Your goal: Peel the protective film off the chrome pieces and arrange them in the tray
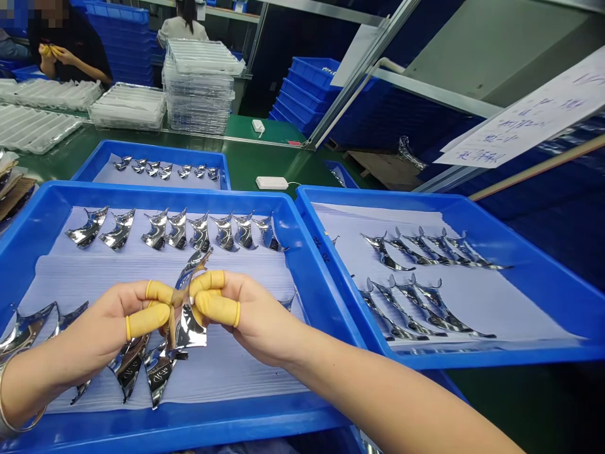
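Both my hands wear yellow finger cots on thumb and forefinger. My left hand (116, 321) and my right hand (236, 309) pinch one shiny chrome curved part (186, 309) between them, above the near left blue tray (302, 265). The part stands roughly upright, its pointed tip up. Under my hands lie more chrome parts (142, 366) on white foam sheet. A row of the same parts (179, 230) lines the tray's far side.
A second blue tray (543, 265) at the right holds two rows of slimmer chrome parts (425, 252). Another blue tray (155, 165) sits behind. Stacks of clear plastic trays (198, 82) stand further back, where other people work. A white paper sign (534, 120) hangs at the right.
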The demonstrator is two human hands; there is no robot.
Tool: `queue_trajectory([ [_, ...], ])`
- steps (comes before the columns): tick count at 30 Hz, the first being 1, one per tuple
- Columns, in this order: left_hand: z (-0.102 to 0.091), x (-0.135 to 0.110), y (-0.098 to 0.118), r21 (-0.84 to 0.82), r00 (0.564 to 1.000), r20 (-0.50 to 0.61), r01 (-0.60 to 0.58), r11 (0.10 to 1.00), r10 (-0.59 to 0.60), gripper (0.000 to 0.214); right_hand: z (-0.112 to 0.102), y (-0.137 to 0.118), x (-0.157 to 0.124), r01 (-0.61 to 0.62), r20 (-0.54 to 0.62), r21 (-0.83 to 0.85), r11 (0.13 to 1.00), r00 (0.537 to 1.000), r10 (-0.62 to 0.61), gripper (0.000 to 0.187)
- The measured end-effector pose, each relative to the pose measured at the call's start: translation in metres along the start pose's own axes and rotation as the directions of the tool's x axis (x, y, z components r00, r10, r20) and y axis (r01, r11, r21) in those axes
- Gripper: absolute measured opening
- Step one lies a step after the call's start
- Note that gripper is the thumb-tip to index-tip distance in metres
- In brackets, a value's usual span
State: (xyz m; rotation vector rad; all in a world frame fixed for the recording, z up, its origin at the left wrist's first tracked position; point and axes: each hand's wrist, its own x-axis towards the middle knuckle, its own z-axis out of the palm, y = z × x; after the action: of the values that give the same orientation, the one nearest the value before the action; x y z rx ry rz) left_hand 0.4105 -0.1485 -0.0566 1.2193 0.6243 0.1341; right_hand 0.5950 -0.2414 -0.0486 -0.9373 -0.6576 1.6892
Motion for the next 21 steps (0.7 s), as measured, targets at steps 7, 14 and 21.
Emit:
queue_trajectory([
  [7,-0.001,-0.002,-0.002,-0.027,0.999,-0.040,0.023,0.999,-0.025,0.040,-0.002,0.001,-0.001,0.000,0.029,0.010,1.000,1.000,0.000,0.039],
  [14,-0.002,-0.001,-0.005,0.010,0.987,-0.043,-0.157,0.988,0.157,0.021,-0.002,-0.001,-0.002,0.041,0.018,-0.027,0.999,0.999,-0.040,0.045],
  [21,-0.001,-0.017,-0.004,0.420,0.863,-0.069,-0.430,0.799,0.500,0.011,-0.006,0.003,0.002,0.128,-0.045,-0.198,0.972,0.989,-0.140,0.037],
])
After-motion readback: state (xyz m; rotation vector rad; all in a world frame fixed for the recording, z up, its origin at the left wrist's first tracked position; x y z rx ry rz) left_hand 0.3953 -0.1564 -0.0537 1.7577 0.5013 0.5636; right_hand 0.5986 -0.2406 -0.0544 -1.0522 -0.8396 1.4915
